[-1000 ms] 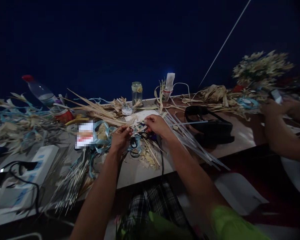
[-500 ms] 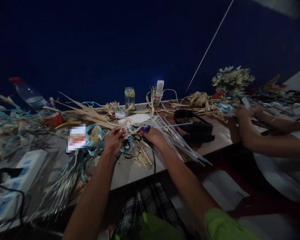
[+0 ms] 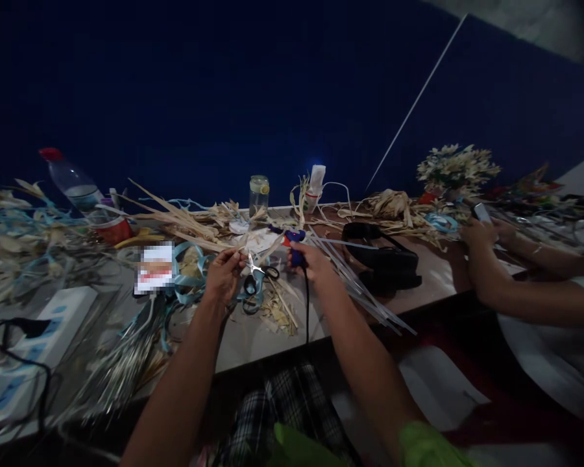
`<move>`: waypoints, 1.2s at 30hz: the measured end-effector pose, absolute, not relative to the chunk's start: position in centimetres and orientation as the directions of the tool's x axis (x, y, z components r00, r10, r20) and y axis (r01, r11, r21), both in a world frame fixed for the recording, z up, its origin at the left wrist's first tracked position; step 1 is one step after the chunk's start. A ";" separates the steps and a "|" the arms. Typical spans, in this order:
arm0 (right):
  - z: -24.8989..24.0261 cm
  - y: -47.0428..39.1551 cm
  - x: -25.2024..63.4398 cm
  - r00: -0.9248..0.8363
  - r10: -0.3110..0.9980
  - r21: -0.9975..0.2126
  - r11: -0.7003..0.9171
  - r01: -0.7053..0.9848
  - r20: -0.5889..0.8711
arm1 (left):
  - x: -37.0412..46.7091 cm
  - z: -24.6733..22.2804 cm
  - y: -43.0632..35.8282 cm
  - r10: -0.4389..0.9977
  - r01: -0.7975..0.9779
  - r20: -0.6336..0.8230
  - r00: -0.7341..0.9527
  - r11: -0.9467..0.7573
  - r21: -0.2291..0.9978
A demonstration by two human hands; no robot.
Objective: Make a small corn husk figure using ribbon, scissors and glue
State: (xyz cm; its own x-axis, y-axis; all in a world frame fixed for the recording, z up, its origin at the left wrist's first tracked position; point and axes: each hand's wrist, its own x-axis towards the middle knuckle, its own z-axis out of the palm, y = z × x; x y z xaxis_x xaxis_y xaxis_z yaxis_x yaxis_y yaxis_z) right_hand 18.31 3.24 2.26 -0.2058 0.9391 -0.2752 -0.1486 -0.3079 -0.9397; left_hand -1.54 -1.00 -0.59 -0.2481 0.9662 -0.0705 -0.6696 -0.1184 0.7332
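My right hand is wrapped round the grip of a blue glue gun with a red trigger; its black cord hangs down over the table edge. The gun's nozzle points left. My left hand is closed in a pinch on what looks like a thin pale strip of dried husk, partly hidden by the fingers. Between the hands lie scissors with black handles. Behind and below them are a light blue ribbon and husk scraps.
Clear glue sticks and a black strapped object lie to the right. A jar, a tilted bottle, a power strip and wire stems stand or lie around. A co-worker's hand holds a phone-like object at right.
My right hand has lifted and turned the glue gun, so more of its body shows. The scissors between my hands are now less covered. My left hand keeps its pinch.
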 end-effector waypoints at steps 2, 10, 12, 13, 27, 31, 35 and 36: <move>3.1 3.1 18.6 -0.373 0.910 -0.865 -0.328 -0.380 -0.181 | -1.6 -0.4 -1.1 0.968 -0.679 -0.084 -0.236 -0.103 0.727; 4.1 3.7 18.7 -0.523 0.852 -0.892 -0.223 -0.394 0.018 | -1.7 0.0 -1.3 0.962 -0.664 -0.072 -0.264 -0.127 0.737; 3.9 3.9 18.6 -0.527 0.848 -0.918 -0.166 -0.359 0.053 | -1.8 -0.1 -1.2 0.956 -0.662 -0.072 -0.283 -0.140 0.736; 3.7 3.9 18.6 -0.523 0.850 -0.933 -0.138 -0.334 0.062 | -1.9 -0.1 -1.2 0.953 -0.658 -0.077 -0.294 -0.143 0.739; 2.8 4.2 19.9 -0.525 0.840 -0.988 0.071 -0.138 0.134 | -2.4 -1.0 -0.4 0.919 -0.555 -0.082 -0.385 -0.160 0.816; 3.1 3.5 19.4 -0.614 0.781 -0.979 0.195 0.060 0.117 | -2.4 -1.1 -0.6 0.923 -0.507 -0.048 -0.381 -0.165 0.846; 3.0 3.7 19.8 -0.602 0.787 -0.963 0.247 0.108 0.134 | -2.2 -1.2 -0.6 0.927 -0.498 -0.033 -0.374 -0.170 0.850; 3.0 3.8 19.9 -0.600 0.787 -0.963 0.251 0.100 0.143 | -2.1 -1.1 -0.5 0.931 -0.500 -0.031 -0.364 -0.167 0.850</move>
